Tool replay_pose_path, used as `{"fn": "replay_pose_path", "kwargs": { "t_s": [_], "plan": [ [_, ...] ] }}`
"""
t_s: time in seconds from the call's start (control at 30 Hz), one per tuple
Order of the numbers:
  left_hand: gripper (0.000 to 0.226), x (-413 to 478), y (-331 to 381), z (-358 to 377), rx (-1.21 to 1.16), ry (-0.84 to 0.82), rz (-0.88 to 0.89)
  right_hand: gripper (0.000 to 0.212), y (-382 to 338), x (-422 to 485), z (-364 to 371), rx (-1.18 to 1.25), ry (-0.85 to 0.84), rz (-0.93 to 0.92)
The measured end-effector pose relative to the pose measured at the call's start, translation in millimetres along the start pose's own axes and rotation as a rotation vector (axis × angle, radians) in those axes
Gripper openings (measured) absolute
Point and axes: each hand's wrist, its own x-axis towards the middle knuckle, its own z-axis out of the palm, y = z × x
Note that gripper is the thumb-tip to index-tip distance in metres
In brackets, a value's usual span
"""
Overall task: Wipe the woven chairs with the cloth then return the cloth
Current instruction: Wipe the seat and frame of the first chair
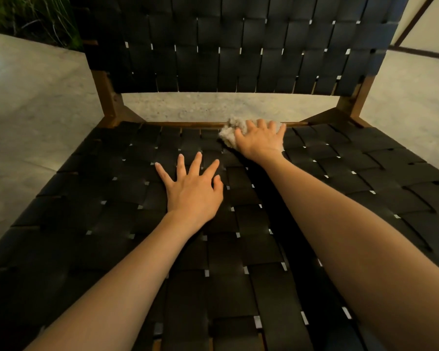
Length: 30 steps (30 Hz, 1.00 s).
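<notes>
Two hands are out on the woven chair [314, 173], whose seat of broad black straps runs wide on every side of us to a brown wooden frame [107, 97], with a gap under the backrest showing pale speckled floor [36, 110]. Our left hand [192, 190] lies flat on mid-seat, fingers spread and straight, holding nothing. Our right hand [260, 140] reaches to the seat's back edge, palm down with fingers bent over the fluffy, crumpled beige cloth [228, 134], pressing it against the straps beside the rear rail.
</notes>
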Motion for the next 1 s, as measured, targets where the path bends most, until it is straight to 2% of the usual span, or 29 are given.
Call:
{"fn": "replay_pose_path", "kwargs": {
  "t_s": [0.1, 0.3, 0.5, 0.67, 0.83, 1.0],
  "plan": [
    [0.048, -1.3, 0.9, 1.3, 0.007, 0.019, -0.007, 0.059, 25.6, -5.3, -3.4, -0.008, -0.016, 0.042],
    [0.047, -3.7, 1.3, -3.1, -0.008, 0.003, 0.003, 0.059, 30.7, -55.7, -11.1, 0.024, -0.152, -0.100],
    [0.046, -17.5, 6.0, -16.0, -0.049, -0.034, 0.008, 0.058, 41.6, -144.8, -34.6, 0.039, -0.308, -0.161],
    [0.048, -38.1, 25.6, -26.2, -0.066, -0.203, 0.012, 0.057, 54.5, -220.2, -51.3, 0.080, -0.248, -0.221],
    [0.052, -53.0, 45.1, -30.8, -0.059, -0.264, 0.010, 0.055, 65.5, -276.9, -68.0, 0.126, -0.141, -0.234],
    [0.051, -60.4, 61.5, -32.5, -0.082, -0.319, 0.021, 0.055, 94.6, -305.9, -74.7, 0.126, -0.042, -0.114]
  ]
}}
